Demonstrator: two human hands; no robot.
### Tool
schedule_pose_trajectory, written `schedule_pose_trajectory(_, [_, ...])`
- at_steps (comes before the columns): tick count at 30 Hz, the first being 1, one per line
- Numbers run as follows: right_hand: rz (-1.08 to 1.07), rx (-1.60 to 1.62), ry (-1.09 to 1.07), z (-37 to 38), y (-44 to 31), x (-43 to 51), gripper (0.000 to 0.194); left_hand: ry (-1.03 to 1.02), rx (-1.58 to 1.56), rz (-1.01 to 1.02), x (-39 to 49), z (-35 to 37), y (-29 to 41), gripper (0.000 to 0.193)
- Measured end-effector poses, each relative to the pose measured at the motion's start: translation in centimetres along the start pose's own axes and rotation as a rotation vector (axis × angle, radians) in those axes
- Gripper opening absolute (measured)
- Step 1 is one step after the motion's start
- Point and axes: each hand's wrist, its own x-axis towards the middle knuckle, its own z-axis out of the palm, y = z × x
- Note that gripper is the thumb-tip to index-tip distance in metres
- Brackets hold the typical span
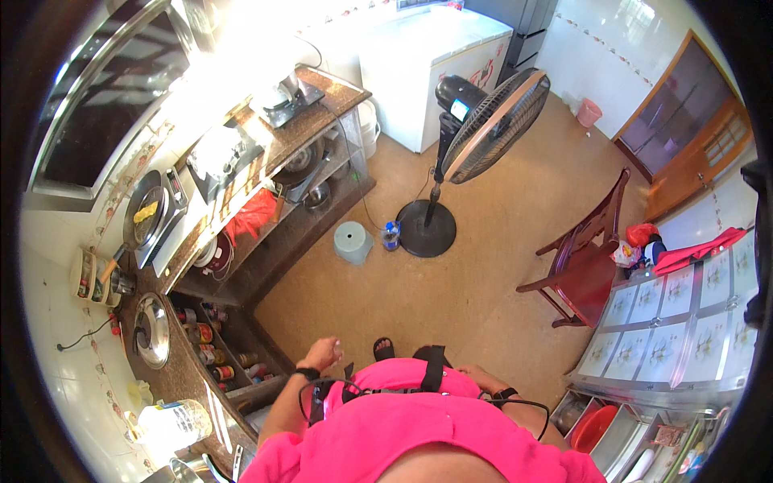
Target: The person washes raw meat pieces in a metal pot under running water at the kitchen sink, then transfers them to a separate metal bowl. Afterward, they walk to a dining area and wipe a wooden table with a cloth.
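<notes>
My left hand [323,354] hangs in front of the cupboards on the left, with its fingers curled and no object visible in it. Close to it, an open lower shelf [241,382] holds several jars and bottles [205,333]. On the counter [187,386] above lie a domed metal pot lid [158,332] and a large plastic jug [181,422]. Beside my pink clothing is my right hand [480,379], low near my thigh; its fingers are partly hidden. Farther along the counter, a black frying pan [156,226] contains a yellow piece of food [145,212].
A standing fan [427,226], a grey-green stool [353,243] and a plastic bottle [391,235] stand on the floor ahead. To the right are a wooden chair [583,278] and a patterned cabinet [655,326]. A white chest freezer [401,78] is at the back. A cable [356,163] hangs from the counter.
</notes>
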Motion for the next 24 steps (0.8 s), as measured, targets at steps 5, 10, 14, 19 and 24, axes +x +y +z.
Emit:
schedule_pose_trajectory(5, [0.063, 0.098, 0.425, -3.6, -2.3, -0.5, 0.029, 0.024, 0.169, 0.026, 5.4, -2.0, 1.8, 0.026])
schedule_pose_trajectory(10, [-0.071, -0.113, 0.577, -9.7, -6.3, 0.9, 0.029, 0.211, 0.089, -0.062, 7.2, -0.6, 6.2, 0.02])
schedule_pose_trajectory(14, [-0.222, -0.309, 0.483, -14.7, -11.3, 4.4, 0.029, 0.418, 0.046, -0.278, 5.9, 0.4, 9.8, 0.026])
schedule_pose_trajectory(19, [-0.168, -0.09, 0.133, -19.0, -18.2, 10.3, 0.031, 0.506, -0.086, -0.561, 1.3, 1.2, 11.2, 0.031])
schedule_pose_trajectory(24, [-0.155, -0.169, 0.003, -18.4, -21.8, 15.6, 0.021, 0.529, -0.243, -0.826, -4.6, 4.3, 9.2, 0.034])
